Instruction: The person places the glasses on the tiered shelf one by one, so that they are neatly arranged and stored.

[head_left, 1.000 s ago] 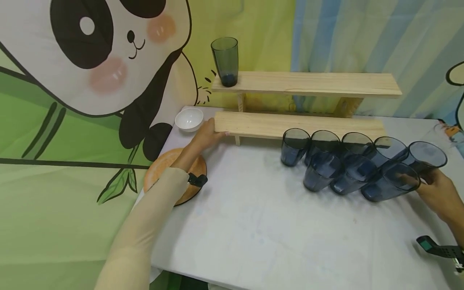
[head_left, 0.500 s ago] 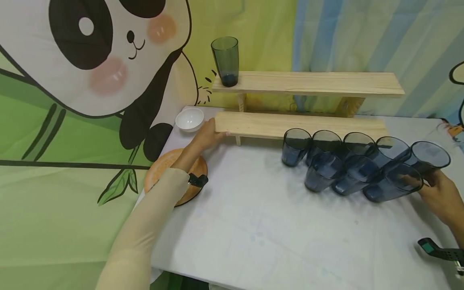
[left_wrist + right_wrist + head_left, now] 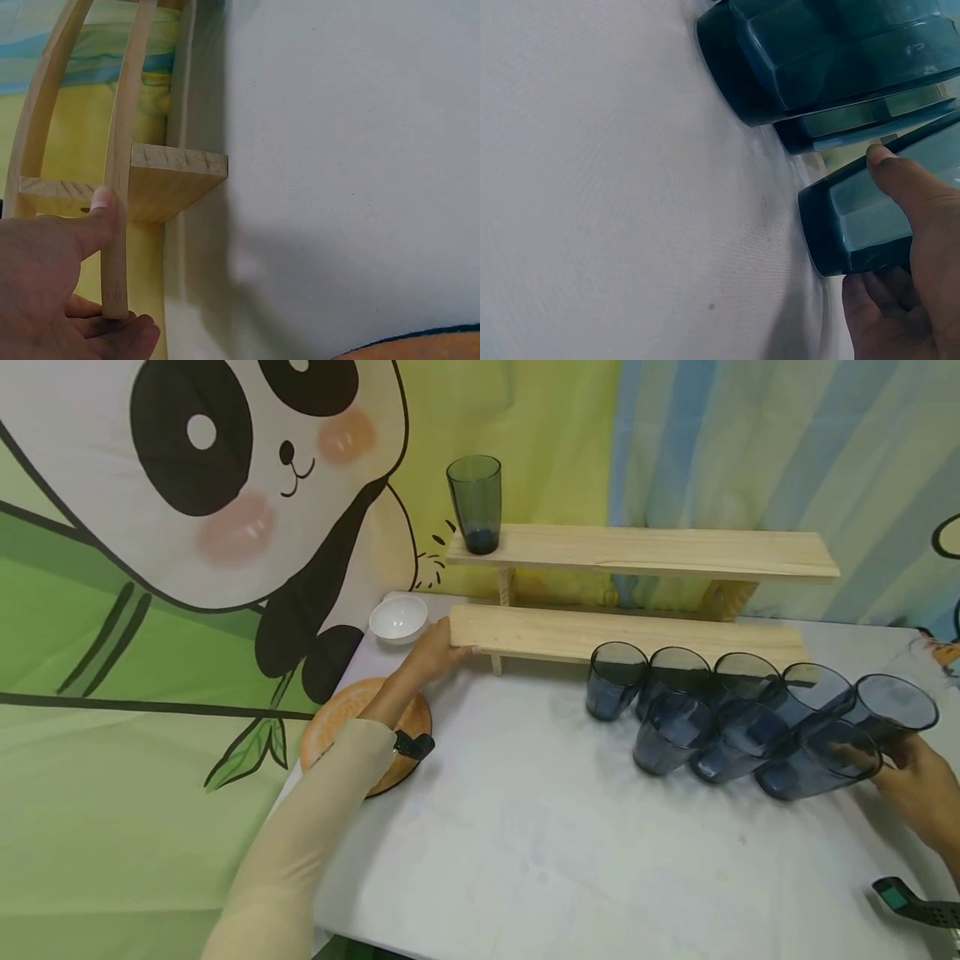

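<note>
My left hand point(image 3: 452, 649) grips the left end of the lower board of a two-tier wooden shelf point(image 3: 622, 631). In the left wrist view the left hand point(image 3: 120, 262) has its thumb on top of the shelf's board point(image 3: 172, 176) and its fingers beneath. A tall grey-green glass point(image 3: 475, 503) stands on the upper board. Several dark blue tumblers point(image 3: 675, 727) stand in two rows before the shelf. My right hand point(image 3: 873, 762) holds the rightmost front tumbler point(image 3: 813, 760). In the right wrist view, that hand point(image 3: 866, 225) has its thumb across the tumbler point(image 3: 829, 240).
A white bowl point(image 3: 397, 617) sits beside the shelf's left end, with a round orange plate point(image 3: 341, 722) under my left forearm. The white table point(image 3: 540, 852) stretches toward me. A black strap device point(image 3: 911, 902) lies at the lower right. A panda backdrop stands behind.
The head view has tilted a little, so everything sits slightly lower in the frame. Both hands keep their holds and the tumblers have barely shifted.
</note>
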### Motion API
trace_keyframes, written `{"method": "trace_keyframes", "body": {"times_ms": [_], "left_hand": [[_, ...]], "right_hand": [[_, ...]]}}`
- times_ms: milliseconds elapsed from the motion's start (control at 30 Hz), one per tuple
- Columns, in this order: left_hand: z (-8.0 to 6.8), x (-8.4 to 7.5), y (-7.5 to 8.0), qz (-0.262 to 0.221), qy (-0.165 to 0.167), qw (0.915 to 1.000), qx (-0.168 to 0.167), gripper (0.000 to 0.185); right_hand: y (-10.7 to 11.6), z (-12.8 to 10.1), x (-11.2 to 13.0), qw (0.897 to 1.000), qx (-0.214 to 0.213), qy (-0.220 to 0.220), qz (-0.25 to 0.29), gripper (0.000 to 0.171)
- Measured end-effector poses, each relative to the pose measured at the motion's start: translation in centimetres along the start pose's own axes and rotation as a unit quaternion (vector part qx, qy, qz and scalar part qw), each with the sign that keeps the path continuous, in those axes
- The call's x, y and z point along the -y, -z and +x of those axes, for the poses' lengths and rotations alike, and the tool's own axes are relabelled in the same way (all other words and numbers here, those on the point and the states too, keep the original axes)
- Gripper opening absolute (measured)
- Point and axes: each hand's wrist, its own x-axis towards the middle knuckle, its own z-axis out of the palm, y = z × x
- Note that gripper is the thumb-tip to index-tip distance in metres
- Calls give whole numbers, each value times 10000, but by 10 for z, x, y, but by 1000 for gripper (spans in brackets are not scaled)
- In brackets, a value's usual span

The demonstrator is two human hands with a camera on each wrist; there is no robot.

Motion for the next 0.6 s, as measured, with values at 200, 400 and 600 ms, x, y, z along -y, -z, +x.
{"method": "trace_keyframes", "body": {"times_ms": [200, 400, 600], "left_hand": [[-6, 3, -7, -54, 94, 9998, -194, 70], [-6, 2, -10, 48, 160, 9997, -167, 73], [-1, -1, -8, 97, 196, 9996, -202, 75]], "right_hand": [[-5, -6, -6, 9999, -135, 5, -20, 78], [-4, -12, -11, 9962, -512, 616, 330, 39], [16, 8, 4, 9748, -936, 1661, 1159, 38]]}}
